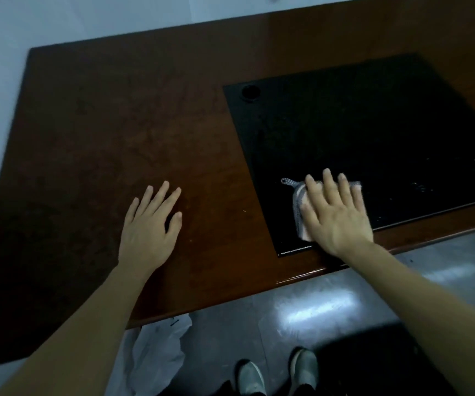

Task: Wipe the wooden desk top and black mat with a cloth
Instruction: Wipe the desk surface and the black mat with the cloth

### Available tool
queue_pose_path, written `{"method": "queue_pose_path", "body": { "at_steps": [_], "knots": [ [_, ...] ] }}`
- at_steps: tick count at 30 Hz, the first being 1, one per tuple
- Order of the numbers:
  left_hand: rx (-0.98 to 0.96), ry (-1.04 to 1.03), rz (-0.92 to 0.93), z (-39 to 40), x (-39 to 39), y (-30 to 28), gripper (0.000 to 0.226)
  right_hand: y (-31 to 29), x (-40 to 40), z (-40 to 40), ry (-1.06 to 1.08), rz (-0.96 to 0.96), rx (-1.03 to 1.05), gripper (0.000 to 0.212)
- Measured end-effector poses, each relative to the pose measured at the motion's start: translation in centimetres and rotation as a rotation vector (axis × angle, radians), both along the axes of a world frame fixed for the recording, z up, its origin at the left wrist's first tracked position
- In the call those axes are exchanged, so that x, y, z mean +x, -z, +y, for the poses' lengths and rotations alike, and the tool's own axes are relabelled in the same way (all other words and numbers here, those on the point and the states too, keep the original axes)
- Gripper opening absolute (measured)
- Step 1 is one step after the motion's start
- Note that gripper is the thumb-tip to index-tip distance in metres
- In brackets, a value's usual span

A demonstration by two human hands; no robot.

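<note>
A dark brown wooden desk top [93, 132] fills most of the view. A black mat [373, 130] lies on its right half, with a round hole near its far left corner. My right hand [335, 214] presses flat, fingers straight, on a folded grey and pink cloth [299, 205] at the mat's near left corner. The cloth's grey loop sticks out to the left. My left hand [149, 228] rests flat on the bare wood to the left of the mat, fingers spread, holding nothing.
The desk's near edge [287, 280] runs diagonally below my hands. Beyond it is a shiny grey floor with my two shoes [277, 370] and a white plastic bag [156, 350] under the desk. A pale wall stands behind the desk.
</note>
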State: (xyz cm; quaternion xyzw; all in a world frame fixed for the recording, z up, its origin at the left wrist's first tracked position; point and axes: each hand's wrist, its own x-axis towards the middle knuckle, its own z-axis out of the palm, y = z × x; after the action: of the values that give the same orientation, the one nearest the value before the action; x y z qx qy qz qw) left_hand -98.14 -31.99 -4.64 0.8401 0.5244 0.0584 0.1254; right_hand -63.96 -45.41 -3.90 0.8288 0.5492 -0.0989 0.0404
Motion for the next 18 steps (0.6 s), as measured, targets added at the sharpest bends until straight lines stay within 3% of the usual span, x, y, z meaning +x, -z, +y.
{"method": "queue_pose_path", "body": {
  "at_steps": [3, 7, 10, 12, 18],
  "knots": [
    [-0.010, -0.004, -0.004, 0.1, 0.2, -0.2, 0.059, 0.0, -5.2, 1.9, -0.062, 0.006, 0.069, 0.070],
    [-0.044, -0.006, 0.039, 0.2, 0.2, -0.4, 0.060, -0.4, -12.2, 0.1, -0.440, 0.111, 0.059, 0.064],
    [-0.082, -0.028, 0.064, 0.2, 0.8, -1.4, 0.053, -0.4, -9.8, -1.8, -0.586, 0.163, 0.078, 0.065],
    [-0.107, -0.020, 0.062, 0.2, 2.1, -2.1, 0.052, 0.2, -5.2, -1.3, -0.532, 0.118, 0.078, 0.067],
    [-0.089, 0.092, -0.050, 0.2, 8.7, -2.6, 0.049, -0.1, 10.0, 3.6, -0.075, 0.045, 0.019, 0.068]
  ]
}}
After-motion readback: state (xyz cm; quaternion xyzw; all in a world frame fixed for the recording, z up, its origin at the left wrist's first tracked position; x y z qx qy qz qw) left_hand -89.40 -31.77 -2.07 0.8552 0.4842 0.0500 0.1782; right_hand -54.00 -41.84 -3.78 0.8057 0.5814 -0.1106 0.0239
